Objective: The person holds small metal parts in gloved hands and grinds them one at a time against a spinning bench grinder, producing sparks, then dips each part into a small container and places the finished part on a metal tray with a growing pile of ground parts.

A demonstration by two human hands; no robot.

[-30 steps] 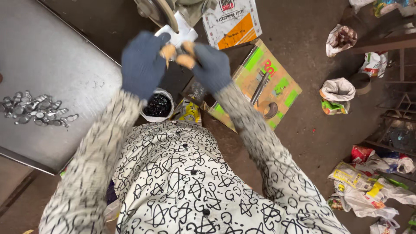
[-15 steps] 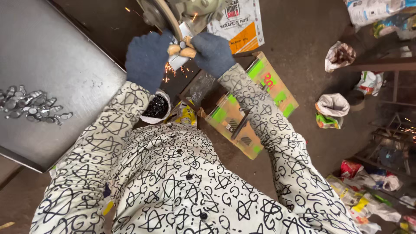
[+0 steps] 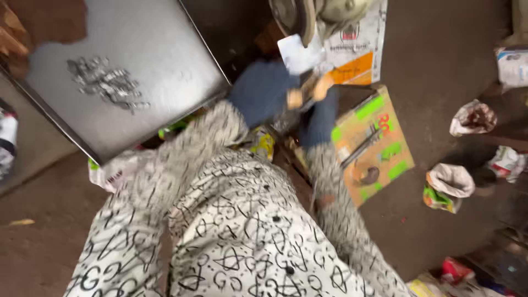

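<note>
While both gloved hands [image 3: 291, 102] blur, fingers' grip unclear, the grinder [image 3: 308, 14] looks grey

Two gloved hands, the left [image 3: 263, 91] and the right [image 3: 319, 118], meet just below one grinder wheel [image 3: 297, 16], and one cardboard box [image 3: 371, 143] lies just right of them. Left of the hands is one metal sheet [image 3: 159, 60] carrying one heap of small metal pieces [image 3: 104, 82], too blurred to count singly. Well right of the hands, three crumpled bags show on the floor: one dark-filled [image 3: 473, 118], one white and green [image 3: 448, 184], one at the edge [image 3: 506, 162].
</note>
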